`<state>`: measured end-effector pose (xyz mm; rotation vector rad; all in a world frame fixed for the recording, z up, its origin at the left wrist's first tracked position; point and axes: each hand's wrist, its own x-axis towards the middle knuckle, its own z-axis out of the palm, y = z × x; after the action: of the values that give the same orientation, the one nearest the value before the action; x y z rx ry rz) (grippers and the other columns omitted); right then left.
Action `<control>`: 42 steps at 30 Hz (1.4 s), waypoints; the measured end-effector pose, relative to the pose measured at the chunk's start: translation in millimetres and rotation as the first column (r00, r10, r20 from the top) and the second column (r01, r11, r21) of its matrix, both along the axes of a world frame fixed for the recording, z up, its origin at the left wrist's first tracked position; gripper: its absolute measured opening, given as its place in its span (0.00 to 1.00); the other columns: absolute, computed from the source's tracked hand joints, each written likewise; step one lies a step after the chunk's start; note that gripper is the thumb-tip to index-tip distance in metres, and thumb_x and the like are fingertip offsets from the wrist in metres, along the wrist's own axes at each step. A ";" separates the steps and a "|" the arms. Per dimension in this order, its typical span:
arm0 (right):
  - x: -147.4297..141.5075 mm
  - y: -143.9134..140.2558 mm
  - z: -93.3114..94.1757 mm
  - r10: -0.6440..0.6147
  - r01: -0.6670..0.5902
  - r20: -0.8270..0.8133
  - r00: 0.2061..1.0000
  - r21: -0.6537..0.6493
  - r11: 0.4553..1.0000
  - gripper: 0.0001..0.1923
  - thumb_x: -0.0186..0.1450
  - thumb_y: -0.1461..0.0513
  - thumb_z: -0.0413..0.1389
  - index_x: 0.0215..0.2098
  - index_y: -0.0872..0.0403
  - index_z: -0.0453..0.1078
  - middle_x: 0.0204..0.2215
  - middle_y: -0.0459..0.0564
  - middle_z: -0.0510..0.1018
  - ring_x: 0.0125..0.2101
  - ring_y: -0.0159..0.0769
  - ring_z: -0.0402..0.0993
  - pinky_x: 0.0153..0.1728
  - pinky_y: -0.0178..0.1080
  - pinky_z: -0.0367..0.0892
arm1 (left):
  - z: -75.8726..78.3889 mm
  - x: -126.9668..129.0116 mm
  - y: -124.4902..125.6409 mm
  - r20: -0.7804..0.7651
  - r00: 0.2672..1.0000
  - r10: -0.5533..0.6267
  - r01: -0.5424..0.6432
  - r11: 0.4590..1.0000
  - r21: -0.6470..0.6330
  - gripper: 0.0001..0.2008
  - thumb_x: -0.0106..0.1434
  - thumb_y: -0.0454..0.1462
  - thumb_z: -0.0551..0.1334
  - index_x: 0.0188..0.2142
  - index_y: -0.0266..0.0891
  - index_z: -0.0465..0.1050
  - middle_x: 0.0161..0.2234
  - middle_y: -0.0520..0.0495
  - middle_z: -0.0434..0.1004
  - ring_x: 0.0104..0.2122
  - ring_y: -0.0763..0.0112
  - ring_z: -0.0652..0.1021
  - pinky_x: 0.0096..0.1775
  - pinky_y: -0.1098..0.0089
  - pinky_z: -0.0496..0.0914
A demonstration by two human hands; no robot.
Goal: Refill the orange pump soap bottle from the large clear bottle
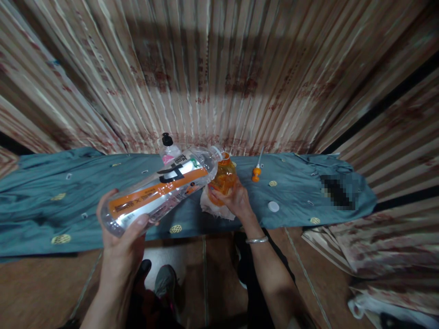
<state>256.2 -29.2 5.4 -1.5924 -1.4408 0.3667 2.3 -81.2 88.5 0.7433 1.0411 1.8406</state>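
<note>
My left hand (pixel 125 233) is wrapped round the base of a large clear plastic bottle (pixel 164 187) with an orange and silver label. The bottle tilts to the right, its mouth at the open neck of an orange see-through bottle (pixel 224 176). Around that smaller bottle my right hand (pixel 235 198) is closed, holding it over a pale cloth (pixel 214 208). Some liquid shows in the clear bottle; whether any is flowing I cannot tell. An orange pump top (pixel 256 174) with a thin tube lies to the right, and a white cap (pixel 273 206) is nearer the front edge.
Behind the clear bottle stands a pump bottle (pixel 167 146) with a black top. A patterned blue-green cloth (pixel 85 183) covers the narrow table. Striped curtains (pixel 206 68) hang close behind and at both sides. A pixelated dark object (pixel 338 192) lies at the right end.
</note>
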 end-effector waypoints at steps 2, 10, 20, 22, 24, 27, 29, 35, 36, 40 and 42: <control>-0.3 0.2 -0.7 -0.008 0.008 0.001 1.000 0.003 1.000 0.34 0.56 0.50 0.71 0.55 0.54 0.70 0.49 0.59 0.86 0.49 0.51 0.85 0.51 0.49 0.79 | 1.9 0.6 0.2 0.008 1.000 0.015 -0.015 1.000 -0.018 0.43 0.29 0.34 0.83 0.49 0.50 0.76 0.38 0.53 0.83 0.29 0.66 0.82 0.20 0.72 0.77; -1.8 -1.6 2.0 0.005 -0.005 0.007 1.000 0.000 1.000 0.32 0.57 0.52 0.71 0.54 0.54 0.70 0.48 0.58 0.86 0.48 0.50 0.85 0.51 0.48 0.79 | 0.7 -1.9 0.0 -0.027 1.000 0.016 -0.017 0.999 -0.044 0.46 0.29 0.36 0.83 0.51 0.47 0.74 0.38 0.49 0.84 0.28 0.66 0.81 0.21 0.71 0.77; -1.7 -0.5 1.0 -0.002 0.001 0.016 1.000 0.010 1.000 0.32 0.57 0.51 0.71 0.54 0.54 0.70 0.48 0.59 0.85 0.49 0.51 0.85 0.51 0.48 0.79 | 0.4 -1.8 0.3 -0.061 0.998 0.018 -0.021 0.998 -0.055 0.45 0.29 0.37 0.82 0.51 0.49 0.74 0.40 0.48 0.83 0.30 0.64 0.81 0.21 0.70 0.77; -2.2 -0.7 1.7 -0.007 0.007 0.008 1.000 0.008 1.000 0.31 0.56 0.51 0.71 0.53 0.54 0.71 0.47 0.58 0.86 0.48 0.51 0.85 0.51 0.49 0.79 | 1.1 -2.2 0.2 -0.075 0.997 0.010 -0.015 0.998 -0.060 0.46 0.29 0.38 0.82 0.52 0.49 0.74 0.41 0.48 0.83 0.31 0.64 0.82 0.21 0.71 0.76; -2.4 -0.9 2.6 -0.009 0.009 0.002 1.000 0.005 1.000 0.32 0.56 0.51 0.72 0.53 0.54 0.71 0.47 0.58 0.86 0.48 0.52 0.85 0.52 0.49 0.79 | 1.5 -2.3 0.2 -0.083 0.997 0.001 -0.006 0.998 -0.059 0.47 0.29 0.38 0.83 0.52 0.49 0.74 0.41 0.48 0.83 0.31 0.64 0.82 0.22 0.71 0.77; -2.1 -1.0 4.0 -0.008 0.008 -0.004 1.000 -0.005 1.000 0.33 0.56 0.51 0.72 0.54 0.55 0.71 0.48 0.59 0.85 0.49 0.52 0.85 0.52 0.49 0.79 | 2.1 -1.1 0.4 -0.069 0.997 0.019 -0.023 0.998 -0.065 0.47 0.28 0.37 0.82 0.52 0.47 0.73 0.40 0.47 0.83 0.31 0.64 0.81 0.21 0.70 0.77; -1.8 -1.0 4.3 -0.009 0.009 0.003 1.000 -0.013 1.000 0.32 0.56 0.51 0.72 0.53 0.55 0.71 0.47 0.59 0.85 0.48 0.53 0.85 0.52 0.50 0.79 | 2.3 0.0 0.3 -0.059 0.997 0.039 -0.043 0.997 -0.069 0.47 0.28 0.37 0.82 0.52 0.47 0.73 0.40 0.46 0.82 0.32 0.62 0.81 0.21 0.70 0.76; -1.4 -0.8 2.8 -0.006 0.006 0.015 1.000 -0.006 1.000 0.31 0.56 0.53 0.71 0.53 0.55 0.71 0.48 0.59 0.85 0.49 0.51 0.85 0.52 0.48 0.79 | 2.5 0.4 -0.7 -0.079 0.996 0.029 -0.032 0.999 -0.043 0.47 0.30 0.37 0.82 0.53 0.47 0.72 0.40 0.46 0.82 0.31 0.63 0.80 0.21 0.71 0.75; -1.4 -0.7 2.4 -0.008 0.009 0.017 1.000 -0.006 1.000 0.31 0.56 0.53 0.71 0.53 0.55 0.71 0.48 0.59 0.85 0.49 0.51 0.85 0.52 0.48 0.79 | 3.1 0.3 -0.9 -0.069 0.997 0.031 -0.034 0.998 -0.048 0.47 0.30 0.37 0.82 0.53 0.46 0.72 0.40 0.46 0.82 0.31 0.63 0.80 0.21 0.71 0.75; -1.2 -0.1 0.8 -0.006 0.006 0.029 1.000 0.004 1.000 0.31 0.56 0.53 0.72 0.53 0.55 0.71 0.47 0.59 0.86 0.48 0.51 0.85 0.51 0.48 0.79 | 6.4 1.3 -0.5 -0.035 0.999 0.038 -0.041 0.997 -0.064 0.47 0.27 0.35 0.81 0.51 0.45 0.71 0.37 0.46 0.83 0.28 0.65 0.80 0.20 0.71 0.75; -1.0 0.2 0.1 -0.004 0.004 0.030 1.000 0.017 1.000 0.32 0.56 0.52 0.72 0.53 0.55 0.71 0.47 0.59 0.86 0.48 0.50 0.85 0.50 0.47 0.80 | 7.3 2.0 0.1 -0.028 0.999 0.046 -0.047 0.997 -0.069 0.47 0.26 0.35 0.81 0.50 0.45 0.71 0.36 0.47 0.84 0.27 0.65 0.80 0.19 0.70 0.75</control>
<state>255.2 -28.9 5.5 -1.5931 -1.4595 0.3291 4.3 -81.1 95.8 0.7089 1.1422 1.8288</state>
